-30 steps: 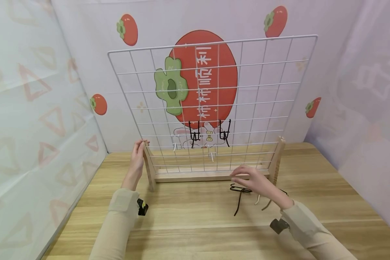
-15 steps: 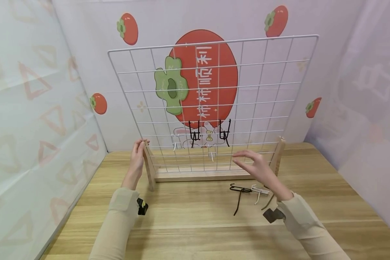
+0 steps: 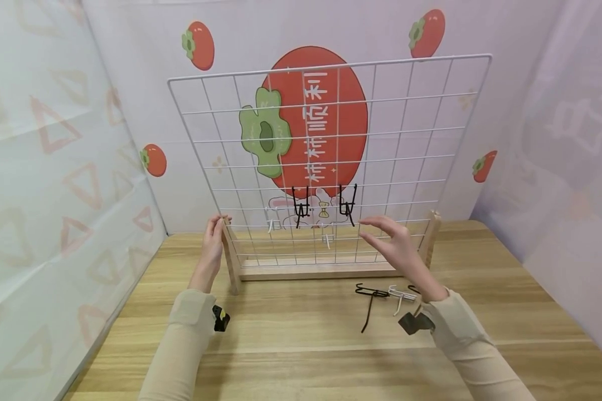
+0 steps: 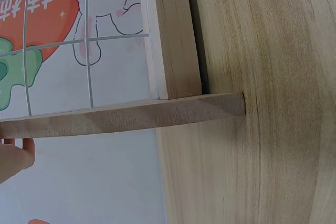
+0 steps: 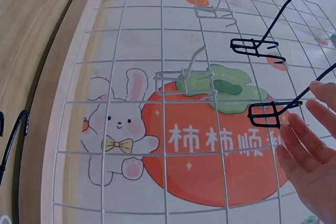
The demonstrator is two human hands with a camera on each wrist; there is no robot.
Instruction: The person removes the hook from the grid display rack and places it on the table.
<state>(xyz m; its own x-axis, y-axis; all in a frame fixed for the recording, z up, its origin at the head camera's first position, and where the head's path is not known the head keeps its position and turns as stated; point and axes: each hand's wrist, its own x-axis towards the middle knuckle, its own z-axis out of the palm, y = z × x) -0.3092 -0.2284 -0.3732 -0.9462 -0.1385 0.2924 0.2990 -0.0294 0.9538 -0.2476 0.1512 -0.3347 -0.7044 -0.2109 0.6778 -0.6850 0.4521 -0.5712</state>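
My left hand (image 3: 212, 245) grips the top of the left wooden post (image 3: 229, 262) of a stand; its fingertips (image 4: 29, 148) show against that post in the left wrist view. The stand holds up a white wire grid panel (image 3: 329, 67), leaning back. Two black wire hooks (image 3: 301, 210) hang side by side on it, with two white hooks (image 3: 328, 238) left of and below them. Thumb and fingers spread apart, my right hand (image 3: 398, 248) is in front of the grid's lower right. In the right wrist view, it is close beside a hung black hook (image 5: 265, 115) and holds nothing.
On the wooden table (image 3: 291, 334), before the stand's base bar (image 3: 321, 272), lie a loose black hook (image 3: 369, 306), a white hook (image 3: 400, 295) and another dark hook (image 3: 413, 289), partly behind the right wrist. A persimmon-printed cloth (image 3: 386, 33) hangs behind.
My right hand has risen from above the loose hooks to the grid's lower right, its thumb and fingers spreading wider. The left hand has stayed on the post.
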